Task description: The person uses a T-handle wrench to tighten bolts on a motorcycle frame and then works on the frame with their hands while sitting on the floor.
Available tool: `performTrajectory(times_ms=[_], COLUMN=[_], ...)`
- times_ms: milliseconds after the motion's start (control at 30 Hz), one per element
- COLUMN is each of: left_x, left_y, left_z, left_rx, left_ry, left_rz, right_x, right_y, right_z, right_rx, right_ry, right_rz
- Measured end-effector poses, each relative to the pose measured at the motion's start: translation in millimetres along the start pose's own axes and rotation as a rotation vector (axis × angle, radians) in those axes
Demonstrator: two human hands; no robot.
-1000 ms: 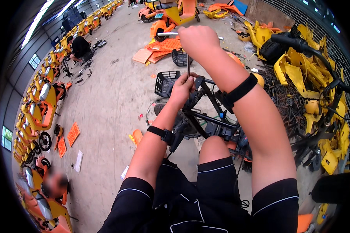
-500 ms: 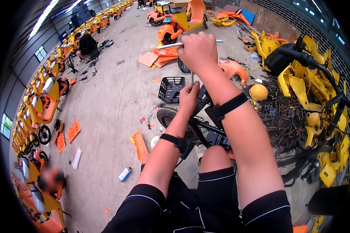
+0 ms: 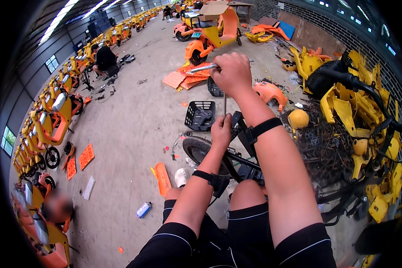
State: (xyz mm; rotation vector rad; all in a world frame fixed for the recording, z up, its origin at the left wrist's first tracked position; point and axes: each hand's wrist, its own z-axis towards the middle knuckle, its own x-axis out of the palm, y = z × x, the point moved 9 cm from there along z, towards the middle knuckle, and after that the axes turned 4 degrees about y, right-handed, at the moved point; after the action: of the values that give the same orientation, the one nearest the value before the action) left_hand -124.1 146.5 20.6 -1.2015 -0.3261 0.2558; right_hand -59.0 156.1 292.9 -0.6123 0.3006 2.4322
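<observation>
My right hand [image 3: 232, 73] is closed over the crossbar of a metal T-handle wrench [image 3: 202, 68], whose ends stick out on both sides of the fist. Below it, my left hand [image 3: 221, 130] is wrapped round the lower part of the upright shaft. The shaft runs down toward the black frame [image 3: 239, 119] of a partly stripped two-wheeler between my knees. Its wheel with a black tyre [image 3: 195, 149] lies just left of my left forearm. The wrench's lower end is hidden behind my left hand.
A black plastic basket [image 3: 200, 115] stands beyond the wheel. Yellow body panels [image 3: 339, 109] and dark metal parts [image 3: 326, 140] are heaped at right. Orange panels [image 3: 183, 80] lie ahead. Scooters [image 3: 53, 127] line the left, where another person [image 3: 105, 59] crouches. A spray can [image 3: 143, 210] lies on the floor.
The view has tilted up a little, so the scene sits lower. Both hands stay on the wrench and sit slightly lower; its crossbar has turned a little.
</observation>
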Motion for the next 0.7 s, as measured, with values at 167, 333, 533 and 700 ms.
performTrajectory(times_ms=[167,333,533,700], left_x=[8,-1,-3,5], left_y=[-26,-8,-2,-1], left_z=[-8,-5,0,3], left_rx=[-0.187,-0.175,-0.158,-0.174], left_ry=[0.04,0.064,0.06,0.089], left_rz=[-0.095,-0.002,-0.02,-0.053], right_x=[4,10,18,32], right_y=[-4,-4,1,-23], right_z=[1,4,4,2], right_rx=[-0.021,0.018,-0.048,0.038], right_ry=[-0.052,-0.066,-0.188,-0.249], right_rz=[0.052,0.116,0.301,0.29])
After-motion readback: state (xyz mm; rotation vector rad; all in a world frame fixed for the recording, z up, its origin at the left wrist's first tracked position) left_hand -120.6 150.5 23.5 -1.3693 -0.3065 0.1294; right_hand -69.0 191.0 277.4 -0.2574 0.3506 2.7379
